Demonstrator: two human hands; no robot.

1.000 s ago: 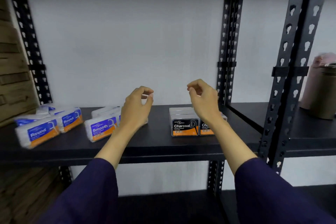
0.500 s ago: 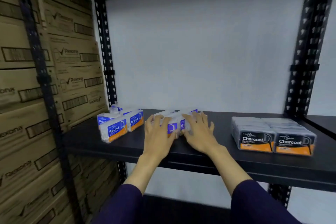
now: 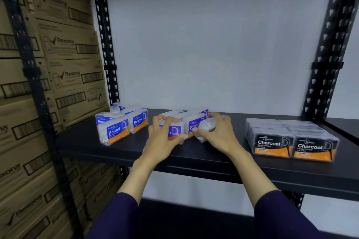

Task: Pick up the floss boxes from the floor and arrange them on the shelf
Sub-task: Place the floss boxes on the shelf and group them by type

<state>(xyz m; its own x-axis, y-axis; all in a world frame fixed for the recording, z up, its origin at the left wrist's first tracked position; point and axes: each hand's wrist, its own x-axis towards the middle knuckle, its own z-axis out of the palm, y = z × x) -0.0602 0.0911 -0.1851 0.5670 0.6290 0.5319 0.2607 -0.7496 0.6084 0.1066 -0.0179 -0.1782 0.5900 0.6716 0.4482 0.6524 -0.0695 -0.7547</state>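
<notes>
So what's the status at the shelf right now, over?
Left hand grips a Smooth box. Right hand grips a tilted box. Both on shelf. Nothing in the way.

The label of the front Smooth floss box [image 3: 174,132] is partly covered by the left hand [image 3: 162,139], so only "h" is read. The neighbouring Smooth box [image 3: 195,125] is half hidden behind the clear box [image 3: 206,128] held by the right hand [image 3: 219,135]. The rear Round boxes [image 3: 118,107] are blurred. The cardboard cartons [image 3: 64,48] are cut off at the left edge.
</notes>
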